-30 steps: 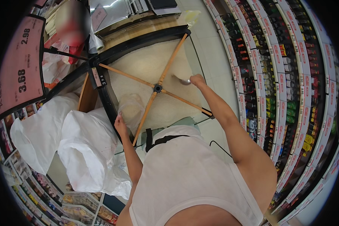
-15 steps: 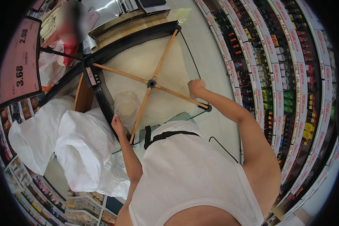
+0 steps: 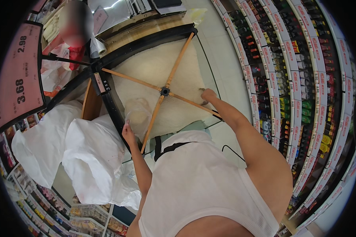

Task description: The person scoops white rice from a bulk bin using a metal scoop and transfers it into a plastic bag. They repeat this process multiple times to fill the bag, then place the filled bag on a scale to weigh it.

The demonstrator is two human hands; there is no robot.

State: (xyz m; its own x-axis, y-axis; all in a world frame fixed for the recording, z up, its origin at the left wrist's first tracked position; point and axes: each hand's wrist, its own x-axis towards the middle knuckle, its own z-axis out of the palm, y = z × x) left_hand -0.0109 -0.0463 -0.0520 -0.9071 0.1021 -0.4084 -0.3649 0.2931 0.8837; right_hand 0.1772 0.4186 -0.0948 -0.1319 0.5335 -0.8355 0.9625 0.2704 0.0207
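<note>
A large bin of loose white grain (image 3: 154, 59) that looks like rice stands in front of me, crossed by wooden bars (image 3: 178, 63) meeting at a black hub. My left hand (image 3: 128, 133), at the bin's near left side, pinches the edge of a clear plastic bag (image 3: 137, 112). The bag rests over the grain, with pale contents seen through it. Over the bin's right side, my right hand (image 3: 208, 95) is closed around a small, dull-coloured thing at the grain's edge. Its shape is mostly hidden by the fingers.
White sacks (image 3: 93, 158) are heaped left of the bin. A pink price sign (image 3: 19, 75) on a black arm juts in at the upper left, near a person (image 3: 76, 23) with a blurred head. Bottle-filled shelves (image 3: 288, 79) line the right, beyond a tiled floor (image 3: 225, 59).
My right hand has turned and lowered, its fingers now pointing left toward the grain. My left hand still holds the bag. The whole view has shifted slightly.
</note>
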